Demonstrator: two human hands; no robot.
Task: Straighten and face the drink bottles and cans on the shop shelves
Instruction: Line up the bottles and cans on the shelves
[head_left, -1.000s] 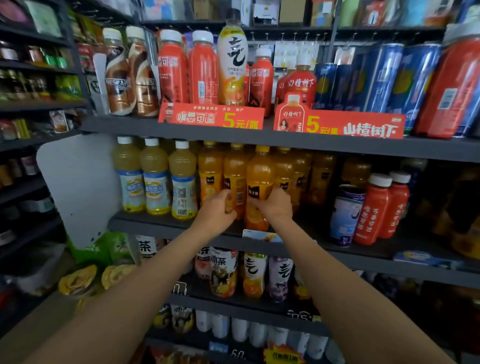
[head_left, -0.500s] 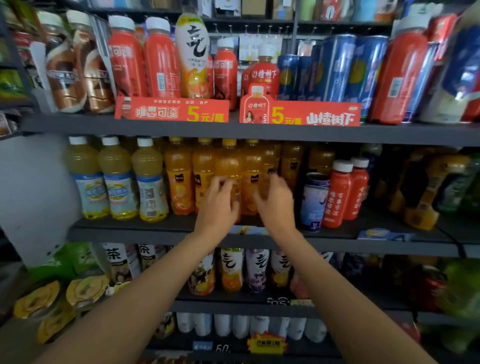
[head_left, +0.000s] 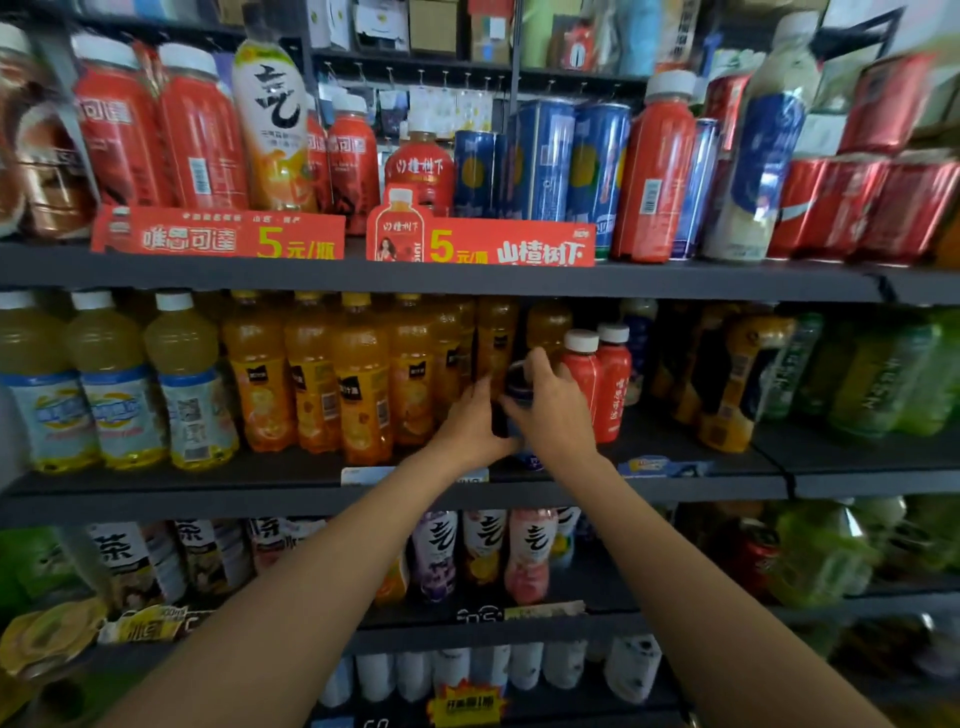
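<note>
On the middle shelf a dark blue can stands between the orange juice bottles and two red bottles. My left hand grips the can's left side and my right hand grips its right side and rim. Most of the can is hidden behind my hands. Yellow tea bottles stand in a row at the shelf's left end.
The top shelf carries red bottles, tall blue cans, red cola cans and two red price signs. Green bottles stand at the middle shelf's right. Lower shelves hold white-labelled bottles.
Both hands left the orange juice bottles and moved right to the blue can, closing around it. The view shifted right and closer.
</note>
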